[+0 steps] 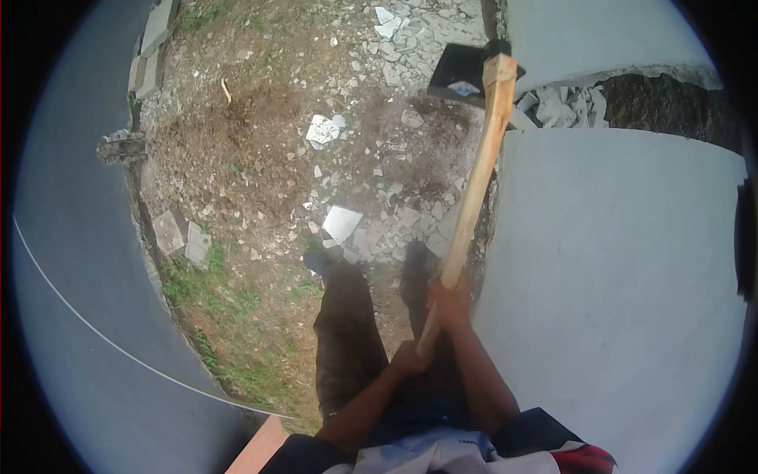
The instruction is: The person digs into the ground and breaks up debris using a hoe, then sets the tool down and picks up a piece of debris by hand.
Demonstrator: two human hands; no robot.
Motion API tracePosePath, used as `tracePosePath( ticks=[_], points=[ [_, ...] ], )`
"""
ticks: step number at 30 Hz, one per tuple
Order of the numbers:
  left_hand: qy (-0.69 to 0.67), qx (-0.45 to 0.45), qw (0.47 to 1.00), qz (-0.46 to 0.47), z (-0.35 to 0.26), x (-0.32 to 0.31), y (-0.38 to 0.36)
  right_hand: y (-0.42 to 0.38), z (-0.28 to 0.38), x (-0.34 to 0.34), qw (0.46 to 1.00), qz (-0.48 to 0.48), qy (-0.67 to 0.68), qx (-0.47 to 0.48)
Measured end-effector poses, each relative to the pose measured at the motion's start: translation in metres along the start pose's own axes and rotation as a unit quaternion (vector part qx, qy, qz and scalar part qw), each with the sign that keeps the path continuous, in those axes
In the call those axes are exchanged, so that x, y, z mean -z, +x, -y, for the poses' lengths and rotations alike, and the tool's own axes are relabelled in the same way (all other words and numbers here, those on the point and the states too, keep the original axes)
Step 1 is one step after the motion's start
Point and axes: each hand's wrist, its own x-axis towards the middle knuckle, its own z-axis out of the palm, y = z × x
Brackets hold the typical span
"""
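Observation:
Both my hands grip the wooden handle of a hoe (471,197), which slants up and to the right in the head view. My left hand (410,359) is closed around the butt end of the handle. Higher up, my right hand (451,304) wraps around the shaft. The hoe's broad black blade (456,77) is at the far end, beside the broken edge of the pale wall. Near it, a notch in that wall holds white broken chunks (562,107).
A pale grey wall (616,261) runs along my right side, and a darker grey wall (79,237) along my left. Between them lies rubble-strewn soil (245,150) with white tile shards (342,223), grey block pieces (170,231) and grass (229,316). A thin white line (103,336) crosses the left side.

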Motion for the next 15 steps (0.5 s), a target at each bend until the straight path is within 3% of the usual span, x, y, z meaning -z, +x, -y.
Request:
tracePosePath(
  ticks=[2, 4, 5, 8, 9, 12, 13, 14, 15],
  points=[
    [0.047, -0.037, 0.998, 0.005, -0.049, 0.041, 0.043, 0.016, 0.047, -0.014, 0.995, -0.02, -0.005, 0.099],
    [0.041, -0.194, 0.978, -0.059, -0.072, 0.066, 0.109, 0.05, 0.096, -0.03, 0.967, -0.053, 0.001, 0.248],
    [0.087, -0.197, 0.974, -0.065, -0.105, 0.089, 0.133, 0.071, 0.119, -0.038, 0.956, -0.081, -0.021, 0.28],
    [-0.005, -0.242, 0.969, -0.05, -0.15, 0.156, 0.204, 0.141, 0.161, -0.076, 0.924, -0.131, -0.032, 0.358],
    [0.039, -0.261, 0.962, -0.075, -0.147, 0.176, 0.218, 0.166, 0.16, -0.094, 0.928, -0.132, -0.034, 0.346],
    [-0.024, -0.075, 0.997, -0.026, -0.063, 0.191, 0.212, 0.209, 0.068, -0.141, 0.97, -0.112, -0.048, 0.21],
    [-0.053, 0.006, 0.999, -0.01, -0.016, 0.172, 0.182, 0.199, 0.027, -0.148, 0.984, -0.091, -0.116, 0.1],
    [-0.141, 0.062, 0.988, -0.016, 0.012, 0.156, 0.135, 0.201, -0.042, -0.146, 0.988, -0.048, -0.132, 0.062],
    [-0.063, 0.045, 0.996, -0.05, 0.036, 0.159, 0.112, 0.175, -0.058, -0.156, 0.991, -0.069, -0.101, 0.053]
  ],
)
